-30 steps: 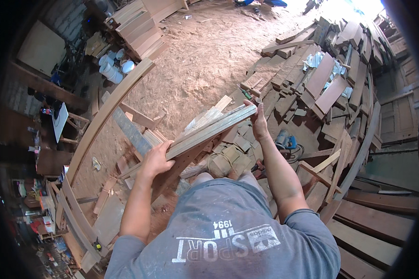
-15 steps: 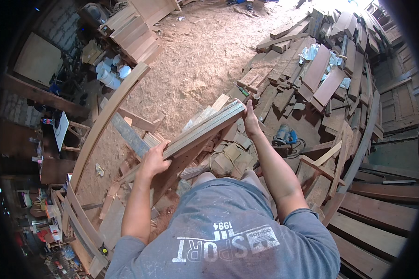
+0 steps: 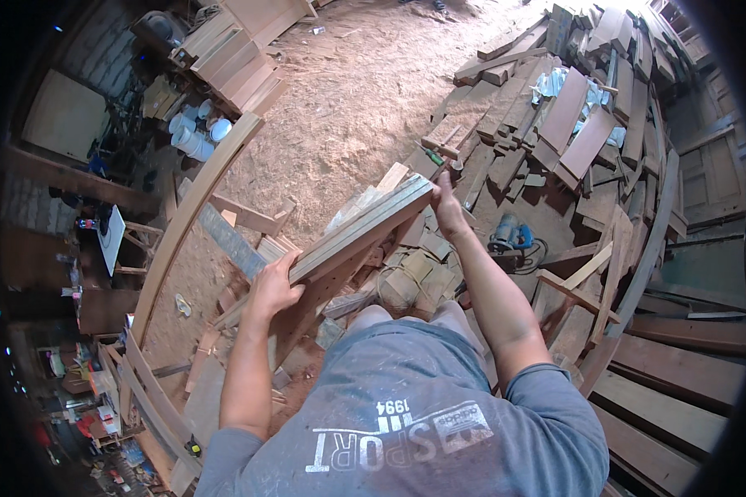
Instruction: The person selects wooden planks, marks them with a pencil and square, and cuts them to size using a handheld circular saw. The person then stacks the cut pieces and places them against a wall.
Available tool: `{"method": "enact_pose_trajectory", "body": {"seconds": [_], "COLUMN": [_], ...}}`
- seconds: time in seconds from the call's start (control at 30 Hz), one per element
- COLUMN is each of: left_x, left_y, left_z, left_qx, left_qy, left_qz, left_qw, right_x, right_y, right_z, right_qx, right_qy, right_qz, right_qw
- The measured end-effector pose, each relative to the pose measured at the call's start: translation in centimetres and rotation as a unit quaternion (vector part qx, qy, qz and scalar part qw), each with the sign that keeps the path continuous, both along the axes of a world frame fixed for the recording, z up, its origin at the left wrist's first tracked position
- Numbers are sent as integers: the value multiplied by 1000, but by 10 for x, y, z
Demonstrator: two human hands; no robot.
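Observation:
Between my two hands is a stack of narrow wooden boards (image 3: 363, 230), held on a slant with edges flush. My left hand (image 3: 275, 287) is closed round the near left end, thumb along the side. At the far right end, my right hand (image 3: 448, 211) presses against the boards, thumb up; its other fingers are partly hidden. Beneath the stack lies a wider brown plank (image 3: 300, 323) with small holes. Wood offcuts (image 3: 399, 286) and a loop of cord lie just beyond my knees.
A blue and grey power tool (image 3: 508, 234) with a cord sits on the right. Behind it is a large pile of planks (image 3: 506, 124). A long curved beam (image 3: 195, 207) stands at the left, near white buckets (image 3: 192, 142). Sawdust covers the floor (image 3: 348, 91).
The view has shifted slightly. Both hands keep their grip on the boards, which have hardly moved.

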State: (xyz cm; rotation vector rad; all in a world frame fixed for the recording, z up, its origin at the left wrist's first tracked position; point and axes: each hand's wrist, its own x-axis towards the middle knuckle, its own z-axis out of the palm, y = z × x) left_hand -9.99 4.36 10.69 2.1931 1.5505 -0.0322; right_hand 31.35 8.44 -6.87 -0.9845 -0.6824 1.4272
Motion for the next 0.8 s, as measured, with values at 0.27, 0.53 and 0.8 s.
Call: {"method": "enact_pose_trajectory", "body": {"seconds": [0.27,0.53,0.8], "left_x": [-2,-2,0], "left_y": [7,11,11], "left_z": [-6,-1,1], "left_qx": [22,-2,-35], "left_qy": [-10,18,-4], "left_qz": [-18,-16,-12], "left_qw": [1000,1000,999], "right_x": [-3,-7,4], "right_y": [-3,-2,-3], "right_z": [-4,-1,-27], "right_qx": [22,-7,-23], "right_qy": [-21,-67,-84], "right_qz": [7,-15,-28], "right_qw": [1000,998,996]}}
